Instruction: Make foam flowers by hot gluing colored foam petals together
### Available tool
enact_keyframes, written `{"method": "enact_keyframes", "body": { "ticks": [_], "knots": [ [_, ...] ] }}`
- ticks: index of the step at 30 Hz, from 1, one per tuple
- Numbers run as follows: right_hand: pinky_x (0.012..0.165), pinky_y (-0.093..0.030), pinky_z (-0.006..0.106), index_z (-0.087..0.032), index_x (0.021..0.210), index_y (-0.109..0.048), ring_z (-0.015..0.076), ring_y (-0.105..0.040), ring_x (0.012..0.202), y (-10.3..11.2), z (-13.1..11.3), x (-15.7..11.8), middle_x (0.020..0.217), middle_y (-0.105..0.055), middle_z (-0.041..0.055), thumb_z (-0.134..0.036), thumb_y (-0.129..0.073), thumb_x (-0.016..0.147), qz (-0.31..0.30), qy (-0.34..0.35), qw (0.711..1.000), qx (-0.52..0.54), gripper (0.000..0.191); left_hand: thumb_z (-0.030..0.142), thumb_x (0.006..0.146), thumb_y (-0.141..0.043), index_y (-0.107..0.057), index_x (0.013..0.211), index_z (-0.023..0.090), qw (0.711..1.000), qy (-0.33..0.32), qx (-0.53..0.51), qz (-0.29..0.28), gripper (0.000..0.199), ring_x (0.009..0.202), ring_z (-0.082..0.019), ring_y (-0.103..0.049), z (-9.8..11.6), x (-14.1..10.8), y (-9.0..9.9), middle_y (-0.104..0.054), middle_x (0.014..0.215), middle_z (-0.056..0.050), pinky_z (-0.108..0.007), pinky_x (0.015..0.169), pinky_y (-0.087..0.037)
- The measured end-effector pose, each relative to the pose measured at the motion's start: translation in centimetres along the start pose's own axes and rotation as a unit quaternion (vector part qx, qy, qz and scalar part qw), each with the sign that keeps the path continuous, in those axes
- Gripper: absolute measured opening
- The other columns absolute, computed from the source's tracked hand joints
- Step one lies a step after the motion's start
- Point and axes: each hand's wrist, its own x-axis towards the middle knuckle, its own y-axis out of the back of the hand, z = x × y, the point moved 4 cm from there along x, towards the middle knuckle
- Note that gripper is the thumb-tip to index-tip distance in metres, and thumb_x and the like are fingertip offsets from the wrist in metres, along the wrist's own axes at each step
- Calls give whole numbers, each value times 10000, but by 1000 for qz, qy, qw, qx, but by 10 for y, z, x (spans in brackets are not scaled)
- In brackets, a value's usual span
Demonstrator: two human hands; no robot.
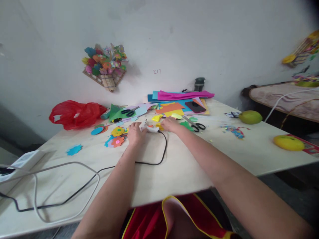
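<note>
My left hand (136,133) rests on the table beside a white glue gun (152,129), its fingers loosely apart. Just left of it lie flower cutouts, a yellow one (117,131) and an orange one with a pink centre (117,142). My right hand (170,124) reaches down past the glue gun's other end, fingers bent together beside a small yellow piece (159,126). Whatever its fingertips pinch is hidden. Behind it lie a bright yellow piece (157,118) and a pale yellow-green one (176,116). Black-handled scissors (198,126) lie to its right, near green scraps (186,125).
A black cord (166,149) runs under my left forearm toward a white power strip (22,162). Coloured sheets (184,95), a phone (195,107), more scissors (128,112) and a red plastic bag (77,114) lie behind. Two mango-like fruits (250,117) are at right.
</note>
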Motion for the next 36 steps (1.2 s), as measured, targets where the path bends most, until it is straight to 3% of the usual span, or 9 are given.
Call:
{"method": "enact_keyframes", "body": {
  "ticks": [6, 10, 12, 15, 19, 22, 24, 29, 36],
  "knots": [
    [725, -405, 294, -177, 1002, -650, 234, -594, 914, 6, 13, -2, 996, -656, 119, -221, -371, 844, 65, -65, 994, 58, 324, 351, 753, -518, -627, 973, 185, 997, -36, -43, 52, 297, 1012, -242, -498, 7, 1, 8, -620, 1004, -75, -331, 875, -387],
    [784, -388, 276, -215, 1050, -623, 200, -559, 987, 14, 18, -8, 1087, -630, 64, -232, -332, 867, 169, -55, 979, 94, 344, 454, 785, -450, -646, 821, 164, 980, 42, -192, 10, 353, 764, -194, -608, 15, 0, 8, -658, 750, -62, -299, 737, -450],
    [825, -373, 279, -212, 1087, -600, 189, -538, 1022, 20, 12, -14, 1168, -588, 54, -223, -312, 878, 211, -8, 972, 99, 356, 562, 775, -402, -623, 829, 128, 933, 84, -340, -81, 490, 607, -171, -616, 21, -3, 0, -668, 754, -86, -279, 585, -469],
    [862, -352, 315, -178, 1079, -600, 204, -514, 1045, 25, -8, -27, 1228, -540, 85, -203, -299, 883, 229, 100, 966, 70, 359, 620, 748, -402, -581, 890, 79, 819, 155, -522, -182, 587, 586, -176, -634, 26, -7, -10, -672, 813, -148, -278, 541, -488],
    [873, -366, 347, -180, 1083, -590, 202, -523, 1023, 22, -27, -36, 1224, -539, 91, -175, -331, 869, 238, 183, 951, 78, 336, 426, 724, -576, -571, 828, 88, 736, 163, -623, -209, 354, 696, -188, -656, 24, -7, -15, -676, 783, -128, -282, 641, -516],
    [883, -392, 330, -171, 1127, -562, 193, -519, 1054, 19, -22, -34, 1209, -551, 90, -202, -418, 827, 277, 124, 928, 217, 334, 311, 699, -625, -547, 757, 105, 730, 160, -638, -186, 228, 671, -179, -657, 19, -5, -16, -667, 700, -87, -277, 637, -518],
    [815, -442, 303, -151, 1106, -570, 179, -563, 983, 14, -9, -29, 1126, -600, 94, -247, -441, 813, 281, 30, 884, 371, 334, 309, 695, -633, -534, 741, 113, 733, 152, -639, -180, 224, 640, -171, -655, 18, -4, -18, -658, 657, -69, -265, 612, -516],
    [474, -433, 199, -126, 844, -623, 126, -606, 647, -6, 2, -22, 858, -648, 77, -447, -492, 760, 120, -88, 735, 661, 356, 378, 675, -645, -545, 725, 121, 757, 103, -615, -193, 281, 608, -158, -649, 22, -4, -19, -654, 622, -54, -247, 582, -510],
    [390, -326, 174, -129, 596, -575, 56, -408, 430, -9, 0, -23, 489, -465, -45, -310, -621, 620, 165, -124, 712, 672, 188, 362, 599, -712, -555, 714, 115, 769, 88, -589, -232, 314, 604, -149, -643, 30, -11, -17, -663, 646, -58, -255, 598, -512]
  ]
}}
